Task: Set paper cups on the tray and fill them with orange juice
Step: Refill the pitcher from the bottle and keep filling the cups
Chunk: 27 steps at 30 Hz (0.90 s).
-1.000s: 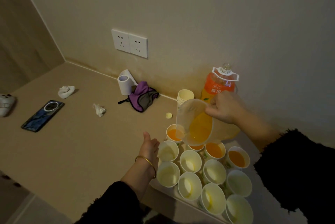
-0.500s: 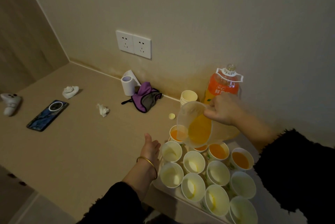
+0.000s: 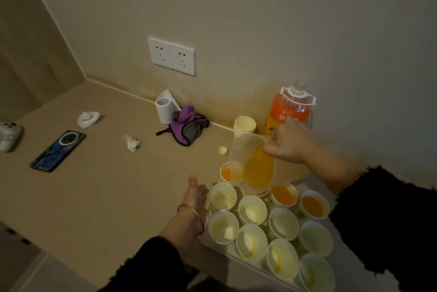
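Note:
Several paper cups stand close together on a pale tray at the lower right. The back row holds orange juice, such as one filled cup; nearer cups like one empty cup hold none. My right hand grips a clear plastic jug of juice, tilted with its spout over the back-left cup. My left hand rests with straight fingers against the tray's left side, beside the cups. An orange juice bottle stands uncapped by the wall.
A stack of spare paper cups and a small yellow bottle cap sit behind the tray. Further left lie a purple cloth, a white roll, two crumpled tissues, a phone and a white controller.
The jug stays tilted over the back-left cup and both hands hold their places. The view has shifted slightly, nothing else moved.

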{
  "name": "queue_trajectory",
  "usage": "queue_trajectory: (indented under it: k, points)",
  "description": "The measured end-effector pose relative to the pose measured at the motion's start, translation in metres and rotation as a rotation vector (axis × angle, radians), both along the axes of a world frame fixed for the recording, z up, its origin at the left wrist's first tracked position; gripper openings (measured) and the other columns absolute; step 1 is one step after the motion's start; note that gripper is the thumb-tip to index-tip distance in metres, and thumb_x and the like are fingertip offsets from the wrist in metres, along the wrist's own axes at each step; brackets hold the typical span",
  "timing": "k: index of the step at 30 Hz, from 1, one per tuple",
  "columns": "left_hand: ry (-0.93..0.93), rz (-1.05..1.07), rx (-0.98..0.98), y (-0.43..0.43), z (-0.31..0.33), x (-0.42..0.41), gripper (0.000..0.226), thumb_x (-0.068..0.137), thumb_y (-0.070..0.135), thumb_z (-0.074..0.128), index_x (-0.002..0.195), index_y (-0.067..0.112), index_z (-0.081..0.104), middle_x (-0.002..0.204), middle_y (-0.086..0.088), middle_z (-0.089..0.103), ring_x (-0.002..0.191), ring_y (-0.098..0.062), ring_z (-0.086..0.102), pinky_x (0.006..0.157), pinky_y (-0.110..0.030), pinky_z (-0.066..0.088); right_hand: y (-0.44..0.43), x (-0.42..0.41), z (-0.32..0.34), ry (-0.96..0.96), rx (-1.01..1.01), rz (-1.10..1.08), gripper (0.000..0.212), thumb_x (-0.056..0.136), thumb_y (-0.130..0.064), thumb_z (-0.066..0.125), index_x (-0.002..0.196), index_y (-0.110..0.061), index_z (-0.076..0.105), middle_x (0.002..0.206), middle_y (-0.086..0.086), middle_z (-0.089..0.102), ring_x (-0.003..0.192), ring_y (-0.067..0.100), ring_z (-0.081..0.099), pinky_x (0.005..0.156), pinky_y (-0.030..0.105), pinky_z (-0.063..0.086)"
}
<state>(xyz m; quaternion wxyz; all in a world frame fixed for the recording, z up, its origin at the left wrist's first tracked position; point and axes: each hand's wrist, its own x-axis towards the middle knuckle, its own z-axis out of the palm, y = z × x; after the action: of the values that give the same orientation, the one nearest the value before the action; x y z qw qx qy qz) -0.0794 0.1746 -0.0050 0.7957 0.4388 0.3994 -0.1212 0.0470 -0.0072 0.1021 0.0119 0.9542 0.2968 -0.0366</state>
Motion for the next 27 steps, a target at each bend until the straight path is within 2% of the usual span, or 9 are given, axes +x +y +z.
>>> queue_trajectory:
  k: [7,13,16,24,27]
  points:
    - [-0.015,-0.002,-0.009,-0.0007,0.0007,-0.0012,0.075,0.095,0.059,0.011,0.146,0.006,0.025,0.153,-0.006,0.026,0.143,-0.017,0.018,0.112,-0.035,0.017,0.0013,-0.0006,0.0002,-0.012,-0.041,0.01,0.044,0.068,-0.056,0.029,0.051,-0.017,0.042,0.052,0.0,0.037,0.051,0.013,0.034,0.056,0.033,0.034]
    - [0.001,-0.03,0.032,0.0016,-0.0035,-0.0006,0.077,0.094,0.061,0.009,0.146,0.007,0.025,0.153,-0.006,0.027,0.144,-0.016,0.016,0.114,-0.035,0.013,0.0013,-0.0021,-0.0012,-0.009,-0.032,0.046,0.056,0.053,-0.065,0.01,0.05,-0.019,0.041,0.051,-0.001,0.036,0.049,0.013,0.034,0.053,0.03,0.031]
    - [0.005,-0.043,0.034,0.0016,-0.0045,-0.001,0.078,0.094,0.062,0.007,0.147,0.008,0.025,0.154,-0.005,0.026,0.144,-0.016,0.015,0.114,-0.036,0.012,0.0019,-0.0023,-0.0009,-0.007,-0.035,0.054,0.056,0.054,-0.066,0.01,0.05,-0.019,0.04,0.052,-0.002,0.036,0.049,0.012,0.033,0.051,0.028,0.029]
    - [-0.001,-0.05,0.027,-0.001,-0.0003,-0.0013,0.076,0.095,0.06,0.009,0.147,0.007,0.024,0.154,-0.005,0.025,0.144,-0.017,0.016,0.112,-0.036,0.017,0.0009,-0.0021,-0.0022,-0.027,-0.052,0.055,0.048,0.067,-0.061,0.025,0.051,-0.019,0.042,0.052,-0.002,0.037,0.049,0.011,0.033,0.051,0.027,0.028]
    - [0.008,-0.053,0.03,-0.0006,-0.0012,-0.0005,0.076,0.095,0.06,0.008,0.147,0.007,0.024,0.154,-0.006,0.025,0.144,-0.017,0.015,0.113,-0.037,0.015,0.0021,-0.0029,-0.0005,-0.022,-0.045,0.075,0.055,0.06,-0.067,0.016,0.052,-0.019,0.041,0.052,-0.003,0.036,0.049,0.01,0.032,0.051,0.026,0.028]
